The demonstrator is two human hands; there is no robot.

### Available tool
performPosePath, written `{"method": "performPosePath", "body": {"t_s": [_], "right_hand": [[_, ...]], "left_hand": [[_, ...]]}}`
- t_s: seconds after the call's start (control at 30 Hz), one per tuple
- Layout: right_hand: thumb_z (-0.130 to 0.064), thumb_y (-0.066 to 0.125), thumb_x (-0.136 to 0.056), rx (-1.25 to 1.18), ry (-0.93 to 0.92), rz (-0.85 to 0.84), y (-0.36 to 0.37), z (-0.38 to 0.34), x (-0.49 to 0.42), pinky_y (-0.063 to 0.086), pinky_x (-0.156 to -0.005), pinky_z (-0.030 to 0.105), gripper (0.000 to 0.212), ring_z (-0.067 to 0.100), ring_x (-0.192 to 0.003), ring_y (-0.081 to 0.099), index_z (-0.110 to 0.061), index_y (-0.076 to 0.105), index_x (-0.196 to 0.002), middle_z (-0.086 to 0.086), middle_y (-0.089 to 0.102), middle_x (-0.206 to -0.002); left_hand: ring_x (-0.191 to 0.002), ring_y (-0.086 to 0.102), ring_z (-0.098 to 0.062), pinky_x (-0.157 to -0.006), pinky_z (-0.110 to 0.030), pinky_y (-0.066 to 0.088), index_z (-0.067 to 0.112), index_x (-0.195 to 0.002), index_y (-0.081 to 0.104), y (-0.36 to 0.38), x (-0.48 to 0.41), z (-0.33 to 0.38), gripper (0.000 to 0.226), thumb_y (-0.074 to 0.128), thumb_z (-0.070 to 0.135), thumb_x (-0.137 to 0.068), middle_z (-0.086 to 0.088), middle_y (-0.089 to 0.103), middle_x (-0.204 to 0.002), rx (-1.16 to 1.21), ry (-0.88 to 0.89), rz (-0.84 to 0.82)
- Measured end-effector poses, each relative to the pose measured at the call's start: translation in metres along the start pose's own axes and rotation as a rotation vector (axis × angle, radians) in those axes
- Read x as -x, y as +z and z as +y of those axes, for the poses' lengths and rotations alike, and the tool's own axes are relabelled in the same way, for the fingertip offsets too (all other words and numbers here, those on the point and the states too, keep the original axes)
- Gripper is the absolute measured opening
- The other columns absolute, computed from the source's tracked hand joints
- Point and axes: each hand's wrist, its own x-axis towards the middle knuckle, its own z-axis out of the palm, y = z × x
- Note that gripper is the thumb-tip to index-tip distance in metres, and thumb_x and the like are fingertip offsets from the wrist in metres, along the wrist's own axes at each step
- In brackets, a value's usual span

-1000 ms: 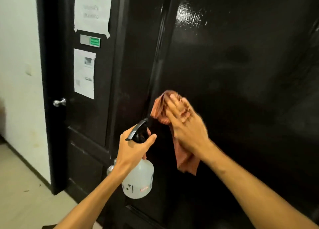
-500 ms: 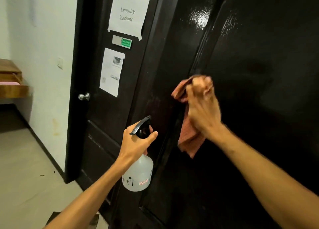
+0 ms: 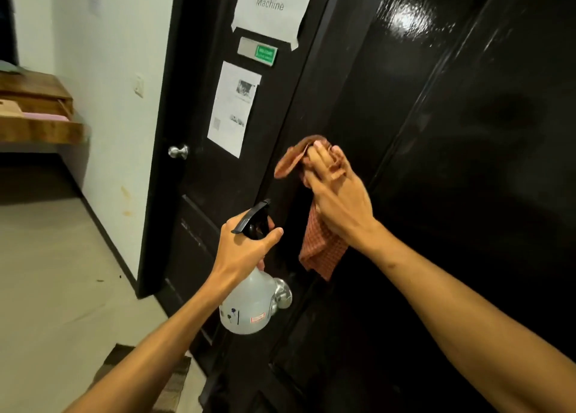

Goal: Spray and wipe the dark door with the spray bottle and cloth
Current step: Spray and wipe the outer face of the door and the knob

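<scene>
Just in front of the door knob point(image 3: 282, 292), your left hand point(image 3: 246, 247) has its fingers clamped round the neck of the spray bottle point(image 3: 246, 309), nozzle towards the panel, probably kept ready for another squirt. Above and right of the knob, your right hand point(image 3: 336, 200) lays its fingers nearly straight on the cloth point(image 3: 322, 250), pressing it to the dark door point(image 3: 467, 163) so the wipe bites; left of the knob and farther off, a second door point(image 3: 199, 179) bears a paper notice point(image 3: 274, 4).
</scene>
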Motion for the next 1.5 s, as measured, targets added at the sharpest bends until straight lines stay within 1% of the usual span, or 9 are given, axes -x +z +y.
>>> {"method": "performPosePath", "body": {"t_s": [0.2, 0.37, 0.53, 0.67, 0.8, 1.0, 1.17, 1.33, 1.5], "right_hand": [[-0.026, 0.029, -0.101, -0.079, -0.372, -0.253, 0.046, -0.094, 0.078, -0.006, -0.127, 0.05, 0.066, 0.033, -0.157, -0.002, 0.0, 0.016, -0.16, 0.021, 0.007, -0.168], [-0.014, 0.04, -0.093, 0.099, -0.25, -0.082, 0.009, -0.045, 0.073, -0.009, -0.126, 0.048, 0.064, 0.035, -0.156, 0.016, 0.001, 0.032, -0.155, 0.023, 0.023, -0.165], [-0.004, 0.051, -0.09, 0.164, 0.258, 0.075, -0.024, 0.024, 0.08, 0.028, -0.109, 0.051, 0.033, 0.04, -0.131, 0.053, -0.005, 0.061, -0.122, 0.019, 0.05, -0.146], [-0.008, 0.05, -0.09, 0.11, -0.025, -0.02, 0.004, -0.042, 0.115, 0.046, -0.095, 0.048, 0.031, 0.042, -0.104, 0.063, -0.001, 0.065, -0.115, 0.023, 0.057, -0.123], [-0.015, 0.054, -0.083, -0.056, -0.243, -0.195, 0.008, -0.062, 0.135, 0.043, -0.097, 0.047, 0.03, 0.036, -0.096, 0.062, -0.005, 0.063, -0.11, 0.017, 0.06, -0.117], [-0.029, 0.039, -0.101, 0.023, -0.119, -0.253, 0.011, -0.059, 0.159, 0.026, -0.115, 0.052, 0.051, 0.045, -0.138, 0.039, 0.003, 0.048, -0.139, 0.025, 0.04, -0.15], [-0.046, 0.047, -0.099, 0.035, -0.382, -0.425, 0.029, -0.085, 0.214, 0.005, -0.125, 0.059, 0.07, 0.037, -0.154, 0.02, -0.002, 0.039, -0.153, 0.022, 0.03, -0.162], [-0.021, 0.061, -0.086, 0.071, -0.217, -0.161, 0.015, -0.075, 0.158, 0.029, -0.111, 0.046, 0.041, 0.042, -0.126, 0.057, -0.007, 0.064, -0.125, 0.016, 0.065, -0.126], [-0.022, 0.066, -0.085, -0.048, -0.064, -0.053, 0.027, -0.096, 0.12, 0.033, -0.108, 0.046, 0.042, 0.042, -0.116, 0.052, -0.014, 0.061, -0.125, 0.013, 0.061, -0.124]], "left_hand": [[-0.039, 0.055, -0.017, -0.042, -0.027, 0.048, 0.01, -0.089, 0.068, -0.009, 0.013, -0.014, 0.013, 0.081, 0.015, -0.09, -0.017, 0.068, -0.069, -0.043, 0.004, 0.006], [-0.043, 0.059, -0.021, -0.043, -0.03, 0.05, 0.008, -0.089, 0.068, -0.015, 0.016, -0.016, 0.016, 0.082, 0.016, -0.089, -0.016, 0.07, -0.074, -0.064, -0.016, -0.007], [-0.05, 0.063, -0.036, -0.043, -0.032, 0.052, 0.011, -0.086, 0.068, -0.003, 0.021, -0.013, 0.016, 0.081, 0.019, -0.09, -0.018, 0.07, -0.074, -0.053, -0.008, -0.008], [-0.039, 0.058, -0.022, -0.044, -0.028, 0.048, 0.011, -0.086, 0.068, 0.011, 0.031, -0.009, 0.016, 0.081, 0.019, -0.09, -0.015, 0.072, -0.074, -0.043, -0.016, -0.06], [-0.04, 0.058, -0.016, -0.044, -0.026, 0.048, 0.007, -0.087, 0.068, 0.016, 0.044, -0.004, 0.015, 0.08, 0.014, -0.09, -0.014, 0.069, -0.071, -0.024, -0.024, -0.096], [-0.04, 0.057, -0.011, -0.044, -0.023, 0.048, 0.006, -0.087, 0.068, 0.013, 0.055, -0.014, 0.014, 0.08, 0.012, -0.09, -0.018, 0.069, -0.073, -0.038, -0.061, -0.076], [-0.041, 0.058, -0.013, -0.044, -0.023, 0.048, 0.007, -0.087, 0.067, 0.013, 0.059, -0.021, 0.015, 0.081, 0.013, -0.09, -0.016, 0.067, -0.07, -0.044, -0.09, -0.093], [-0.042, 0.058, -0.011, -0.044, -0.02, 0.047, 0.008, -0.086, 0.068, 0.008, 0.061, -0.027, 0.015, 0.081, 0.013, -0.09, -0.015, 0.067, -0.071, -0.068, -0.094, -0.074], [-0.044, 0.06, -0.006, -0.047, -0.018, 0.048, 0.015, -0.084, 0.067, 0.003, 0.062, -0.04, 0.016, 0.083, 0.013, -0.088, -0.003, 0.068, -0.071, -0.12, -0.092, -0.064]]}}
